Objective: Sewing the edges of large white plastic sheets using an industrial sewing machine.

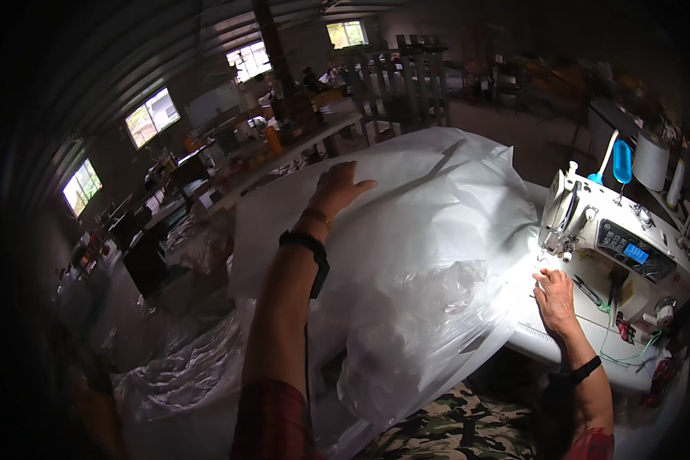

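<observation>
Far left: cluttered benches under bright windows, dim, detail unreadable. Crumpled clear plastic sheeting point(184, 368) piled low beside the worktop.

Left hand point(337, 188) was stretched forward, palm down, fingers spread flat on the large white translucent sheet of fabric point(406, 222). No grip closed on anything, just pressing. Black wrist strap point(308, 247) on that forearm.

The sheet covered most of the worktop, bunched and wrinkled in the middle, its right edge running under the needle area of the white industrial sewing machine point(617, 245).

Right hand point(553, 300) lay flat on the white worktop point(544, 345) just beside the presser foot, fingers extended and relaxed, holding nothing. Green thread point(610, 337) trailed loose along the machine base.

Risks, as I judged them:
- right fingertips sat close to the needle; a feed slip could pull them in
- bunched folds mid-sheet could drag and skew the seam
- loose thread could snag
- left arm at full reach, weak control of the far edge
</observation>
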Tool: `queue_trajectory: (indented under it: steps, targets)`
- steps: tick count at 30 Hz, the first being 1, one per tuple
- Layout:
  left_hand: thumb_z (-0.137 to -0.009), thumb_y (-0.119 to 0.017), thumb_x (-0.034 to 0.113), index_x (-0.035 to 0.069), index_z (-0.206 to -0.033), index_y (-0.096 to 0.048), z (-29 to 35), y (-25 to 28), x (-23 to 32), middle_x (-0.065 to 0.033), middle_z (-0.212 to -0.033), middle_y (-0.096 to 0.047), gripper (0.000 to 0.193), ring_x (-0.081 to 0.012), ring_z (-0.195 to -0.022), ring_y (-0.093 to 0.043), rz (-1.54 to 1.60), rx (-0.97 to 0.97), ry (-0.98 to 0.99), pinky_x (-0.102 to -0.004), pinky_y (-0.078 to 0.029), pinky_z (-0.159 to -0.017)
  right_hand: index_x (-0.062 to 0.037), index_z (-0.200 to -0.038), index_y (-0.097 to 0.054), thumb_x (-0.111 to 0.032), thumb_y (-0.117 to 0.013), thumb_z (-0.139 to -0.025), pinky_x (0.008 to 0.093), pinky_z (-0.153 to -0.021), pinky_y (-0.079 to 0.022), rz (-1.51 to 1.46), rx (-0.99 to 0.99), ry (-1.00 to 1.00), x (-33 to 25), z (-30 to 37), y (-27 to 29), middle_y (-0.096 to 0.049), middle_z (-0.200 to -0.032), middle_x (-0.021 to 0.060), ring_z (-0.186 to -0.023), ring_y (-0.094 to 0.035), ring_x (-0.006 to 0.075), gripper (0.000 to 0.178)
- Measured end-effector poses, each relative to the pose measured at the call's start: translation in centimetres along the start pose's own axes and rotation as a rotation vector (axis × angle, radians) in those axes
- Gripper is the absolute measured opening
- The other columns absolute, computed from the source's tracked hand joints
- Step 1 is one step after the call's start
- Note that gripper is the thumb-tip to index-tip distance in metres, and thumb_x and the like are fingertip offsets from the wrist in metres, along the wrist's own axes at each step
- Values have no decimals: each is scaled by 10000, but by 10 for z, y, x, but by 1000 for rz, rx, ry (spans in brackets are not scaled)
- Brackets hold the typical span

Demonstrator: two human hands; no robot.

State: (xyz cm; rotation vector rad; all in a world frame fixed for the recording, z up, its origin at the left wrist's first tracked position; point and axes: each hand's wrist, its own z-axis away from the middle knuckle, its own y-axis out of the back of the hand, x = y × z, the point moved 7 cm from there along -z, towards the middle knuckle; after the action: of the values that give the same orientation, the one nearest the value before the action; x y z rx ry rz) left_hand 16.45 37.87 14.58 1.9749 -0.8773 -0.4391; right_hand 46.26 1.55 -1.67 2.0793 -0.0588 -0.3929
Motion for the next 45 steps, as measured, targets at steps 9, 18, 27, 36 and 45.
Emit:
queue_trajectory:
  steps: [9,18,27,36,45]
  targets:
    - [-881,-607,512,11,-1165,-559,32,-156,3,-202,-1141,-628,578,-396,-1072,-596,-64,-207,59,-444,-503,-919,-62,-1157,-625,-129,-625,-860,423,-1011,-341,-17,-30,-34,-2,-4,2,-555,-1175,130,-1124,-489,286,305]
    - [-937,-442,170,40,-935,-585,100,-145,14,-199,-888,-655,193,-391,-865,-634,90,28,-136,-501,-507,-752,-71,-1139,-648,-136,-621,-851,426,-1020,-338,-57,-16,23,-4,0,2,-558,-1220,142,-1161,-483,305,296]
    - [-860,-583,186,81,-818,-667,340,-82,11,-157,-716,-657,141,-328,-649,-651,-64,-631,-390,-481,-507,-594,-68,-1225,-590,-154,-564,-861,430,-1040,-331,-181,-55,112,3,12,5,-536,-1278,151,-1192,-476,312,375]
    - [-819,-704,238,23,-1075,-640,288,-25,-25,-209,-1059,-676,340,-369,-986,-651,-148,-463,275,-427,-492,-869,-37,-1009,-639,-195,-649,-850,407,-803,-468,-292,210,105,-33,64,28,-655,-922,120,-886,-620,304,224]
    - [-880,-683,306,33,-1287,-561,304,129,302,-153,-1255,-594,505,-290,-1097,-624,663,-321,-818,-383,-526,-892,-78,-865,-642,-166,-631,-782,332,-778,-450,-39,-26,407,-183,97,-51,-617,-892,93,-860,-618,217,122]
